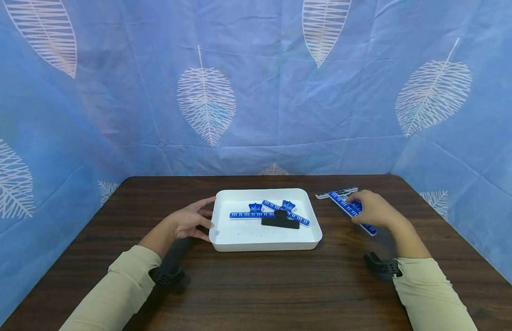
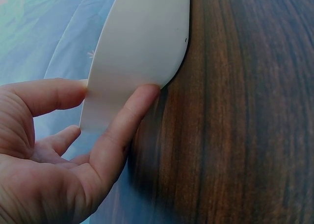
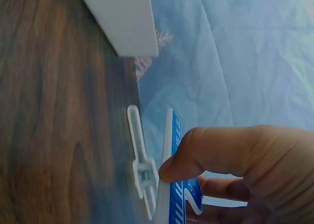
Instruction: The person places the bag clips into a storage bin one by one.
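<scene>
My left hand (image 1: 191,220) touches the left end of a white tray (image 1: 264,247) with spread fingers. In the left wrist view, fingertips meet the tray's outer wall (image 2: 142,42). My right hand (image 1: 373,209) pinches a blue clip (image 1: 342,203) with a white-striped bar, right of the tray. In the right wrist view, the thumb presses the edge of that clip (image 3: 175,204); other fingers are partly hidden behind it. Beside it a black-and-white clip (image 1: 338,192) lies on the table, its white underside (image 3: 139,140) showing in the right wrist view.
Inside the tray lie two blue clips with crown-shaped handles, one straight (image 1: 243,215) and one slanted (image 1: 272,205), plus a black clip (image 1: 276,223) overlapping them. The dark wooden table (image 1: 260,289) ends at a blue leaf-patterned cloth (image 1: 264,101).
</scene>
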Tool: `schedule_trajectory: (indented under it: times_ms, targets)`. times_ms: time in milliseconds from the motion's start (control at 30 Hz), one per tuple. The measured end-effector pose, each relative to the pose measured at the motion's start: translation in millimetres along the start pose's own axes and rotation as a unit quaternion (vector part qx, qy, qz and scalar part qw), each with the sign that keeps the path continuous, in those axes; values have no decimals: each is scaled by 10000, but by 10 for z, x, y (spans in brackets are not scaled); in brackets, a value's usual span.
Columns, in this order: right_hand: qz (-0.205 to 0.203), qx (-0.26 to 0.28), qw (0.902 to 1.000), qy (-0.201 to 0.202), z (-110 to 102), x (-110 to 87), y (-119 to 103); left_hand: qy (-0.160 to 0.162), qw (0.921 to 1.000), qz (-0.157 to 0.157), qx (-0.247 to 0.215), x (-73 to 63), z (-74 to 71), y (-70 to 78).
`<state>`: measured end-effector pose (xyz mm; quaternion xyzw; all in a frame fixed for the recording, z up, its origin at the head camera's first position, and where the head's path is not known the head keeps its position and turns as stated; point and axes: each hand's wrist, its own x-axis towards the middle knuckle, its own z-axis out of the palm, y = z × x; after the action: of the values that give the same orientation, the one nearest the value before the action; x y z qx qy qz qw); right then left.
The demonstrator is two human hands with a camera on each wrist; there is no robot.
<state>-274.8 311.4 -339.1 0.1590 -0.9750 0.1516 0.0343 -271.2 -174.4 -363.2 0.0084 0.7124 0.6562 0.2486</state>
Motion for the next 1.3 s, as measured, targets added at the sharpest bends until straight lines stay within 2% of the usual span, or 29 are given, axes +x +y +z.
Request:
schedule_trajectory:
  times_ms: [533, 700, 1300]
  targets:
    - [-487, 136, 9987, 85, -79, 10, -372, 42, 9999, -126, -31, 17, 0, 5]
    - [-551, 119, 9983, 139, -113, 33, -449, 25, 10000, -75, -19, 14, 6, -3]
    - [-774, -83, 9969, -137, -257, 162, -745, 18, 10000, -9, -16, -6, 2, -3]
